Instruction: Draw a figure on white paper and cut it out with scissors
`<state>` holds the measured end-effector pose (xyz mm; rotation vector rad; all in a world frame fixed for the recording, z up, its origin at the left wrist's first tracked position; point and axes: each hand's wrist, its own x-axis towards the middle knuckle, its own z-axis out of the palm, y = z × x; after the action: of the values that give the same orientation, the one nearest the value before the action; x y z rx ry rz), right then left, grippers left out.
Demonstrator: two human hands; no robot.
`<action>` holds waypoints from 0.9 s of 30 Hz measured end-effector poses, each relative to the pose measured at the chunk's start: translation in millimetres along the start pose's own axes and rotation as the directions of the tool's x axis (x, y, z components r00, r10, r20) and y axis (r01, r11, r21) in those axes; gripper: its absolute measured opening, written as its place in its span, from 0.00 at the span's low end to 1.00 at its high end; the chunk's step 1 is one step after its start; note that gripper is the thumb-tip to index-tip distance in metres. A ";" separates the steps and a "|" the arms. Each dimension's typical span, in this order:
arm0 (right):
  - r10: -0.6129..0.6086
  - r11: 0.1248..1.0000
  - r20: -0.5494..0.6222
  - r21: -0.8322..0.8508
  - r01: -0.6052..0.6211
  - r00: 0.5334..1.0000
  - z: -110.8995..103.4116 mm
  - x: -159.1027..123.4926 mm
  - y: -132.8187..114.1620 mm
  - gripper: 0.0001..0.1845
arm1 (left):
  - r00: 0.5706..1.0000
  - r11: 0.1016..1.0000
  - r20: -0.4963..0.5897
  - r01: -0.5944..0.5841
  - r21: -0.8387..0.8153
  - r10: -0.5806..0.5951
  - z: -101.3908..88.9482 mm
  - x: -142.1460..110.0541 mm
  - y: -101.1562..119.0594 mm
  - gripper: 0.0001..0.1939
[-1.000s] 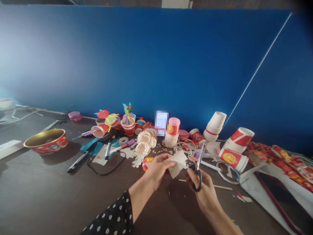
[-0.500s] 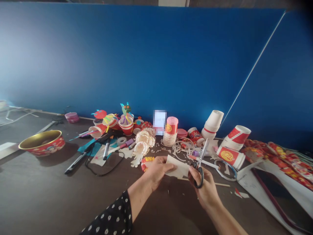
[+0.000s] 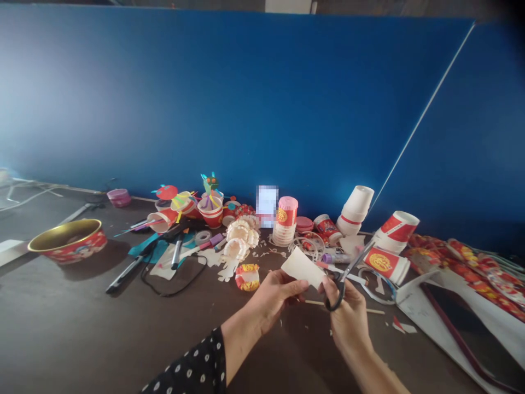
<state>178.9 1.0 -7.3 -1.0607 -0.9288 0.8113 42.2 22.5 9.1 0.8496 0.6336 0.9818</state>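
Note:
A small off-white piece of paper [image 3: 303, 267] is held up over the table between both hands. My left hand [image 3: 275, 295] is closed on its left edge, with the thumb on top. My right hand [image 3: 348, 311] is closed around the black handles of the scissors [image 3: 353, 265], and its thumb and fingertips also touch the paper's right edge. The metal blades point up and to the right, away from the paper. Behind my left wrist lies a red and yellow cut cup piece [image 3: 247, 277]. A thin wooden stick [image 3: 375, 311] lies partly hidden behind my right hand.
Frilled white cup pieces [image 3: 237, 247] and a stack of cups [image 3: 286, 221] stand behind my hands. A red tin [image 3: 68, 243] and a marker [image 3: 127, 275] lie left. Tipped cups [image 3: 384, 264] and a phone [image 3: 467, 334] are right. A blue partition [image 3: 229, 104] rises behind.
The paper has turned, its right end now lower. The scissors have swung rightward, from nearly upright to a slant. My left hand has shifted slightly right and down, uncovering more of the red and yellow piece.

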 end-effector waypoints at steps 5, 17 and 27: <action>0.016 0.999 0.096 -0.050 -0.012 0.995 0.9 -3.2 5.2 0.11 | 0.989 0.997 -0.139 -0.048 0.065 0.056 2.8 0.8 -3.7 0.12; 0.165 0.973 0.325 -0.211 -0.098 0.931 3.4 -3.3 -4.9 0.19 | 0.936 0.986 -0.312 -0.148 0.080 0.166 -9.7 9.4 9.2 0.06; 0.324 0.842 0.518 -0.540 0.009 0.792 1.4 -5.1 -4.9 0.25 | 0.897 0.970 -0.372 -0.238 0.049 0.239 -24.1 13.3 26.6 0.06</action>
<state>176.1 -4.5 -3.5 -1.4006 -1.6849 1.1076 17.0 50.1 17.6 0.7569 0.8713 1.3876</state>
